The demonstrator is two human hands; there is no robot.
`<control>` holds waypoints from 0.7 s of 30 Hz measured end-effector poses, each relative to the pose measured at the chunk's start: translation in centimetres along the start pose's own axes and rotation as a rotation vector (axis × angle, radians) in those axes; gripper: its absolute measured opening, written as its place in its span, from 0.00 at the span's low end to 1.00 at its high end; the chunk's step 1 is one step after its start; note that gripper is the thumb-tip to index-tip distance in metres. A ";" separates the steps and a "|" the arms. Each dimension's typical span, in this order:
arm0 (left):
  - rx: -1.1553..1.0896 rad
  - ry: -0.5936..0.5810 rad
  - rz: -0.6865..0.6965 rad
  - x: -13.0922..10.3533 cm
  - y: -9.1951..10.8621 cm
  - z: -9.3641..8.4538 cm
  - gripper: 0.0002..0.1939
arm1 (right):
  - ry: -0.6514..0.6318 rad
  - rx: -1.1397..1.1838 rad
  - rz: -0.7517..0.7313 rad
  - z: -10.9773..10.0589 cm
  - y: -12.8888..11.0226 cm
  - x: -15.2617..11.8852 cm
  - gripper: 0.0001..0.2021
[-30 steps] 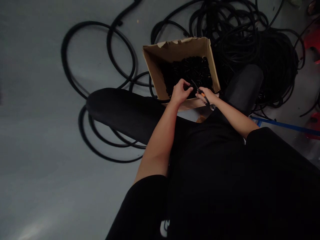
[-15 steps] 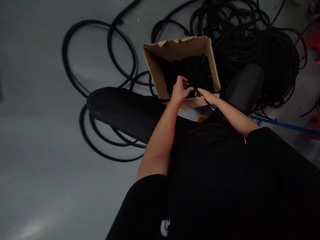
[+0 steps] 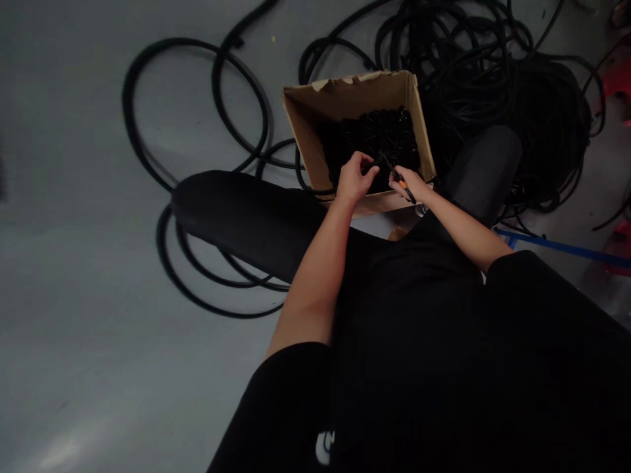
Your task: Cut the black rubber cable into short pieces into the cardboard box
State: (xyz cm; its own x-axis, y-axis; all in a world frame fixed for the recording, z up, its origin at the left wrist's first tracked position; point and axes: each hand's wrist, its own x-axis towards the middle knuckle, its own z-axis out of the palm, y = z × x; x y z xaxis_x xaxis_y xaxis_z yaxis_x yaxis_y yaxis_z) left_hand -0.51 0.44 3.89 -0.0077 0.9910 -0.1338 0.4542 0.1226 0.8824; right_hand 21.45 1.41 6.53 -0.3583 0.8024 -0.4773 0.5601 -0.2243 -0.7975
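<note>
Over the front of an open cardboard box [image 3: 308, 154], my left hand [image 3: 355, 179] is closed with thumb and fingers pinching a black hose, its dark end hard to make out against the box's contents. Just right of it, my right hand [image 3: 413, 184] is wrapped around a cutting tool with black-and-orange handles [image 3: 405, 188]. The tool's slim dark jaws point up and left, close to the left fingertips. Beneath both hands the box holds a heap of short black pieces [image 3: 389, 131], too dark to tell apart.
Loops of black hose [image 3: 129, 112] lie on the grey floor [image 3: 73, 263] to the left. A large tangled pile of hose [image 3: 468, 85] lies behind and right of the box. My black-clad legs flank the box. Blue tape [image 3: 566, 246] and red objects [image 3: 618, 79] are at right.
The cutting tool has turned in my right hand, so its jaws now show pointing up-left and more orange handle is visible. My left hand has barely shifted.
</note>
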 end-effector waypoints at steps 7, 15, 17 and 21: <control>0.010 -0.016 -0.057 -0.1 0.1 0.0 0.18 | -0.078 -0.017 0.004 0.2 0.6 0.1 0.09; 0.017 -0.055 -0.052 -0.1 -0.4 0.3 0.11 | -0.087 0.014 0.018 0.2 -0.6 -0.5 0.12; 0.028 -0.060 -0.037 -0.1 -0.4 0.3 0.10 | -0.081 0.012 0.017 0.2 -0.7 -0.5 0.12; 0.016 -0.065 -0.032 -0.4 0.5 0.1 0.10 | -0.081 0.012 0.013 0.2 -0.5 -0.5 0.10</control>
State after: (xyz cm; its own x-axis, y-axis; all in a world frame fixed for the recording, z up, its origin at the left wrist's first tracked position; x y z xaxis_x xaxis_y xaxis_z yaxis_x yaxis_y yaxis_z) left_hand -0.22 0.12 4.33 0.0357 0.9809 -0.1910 0.4688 0.1523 0.8701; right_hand 21.19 1.03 7.13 -0.4103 0.7522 -0.5156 0.5562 -0.2416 -0.7952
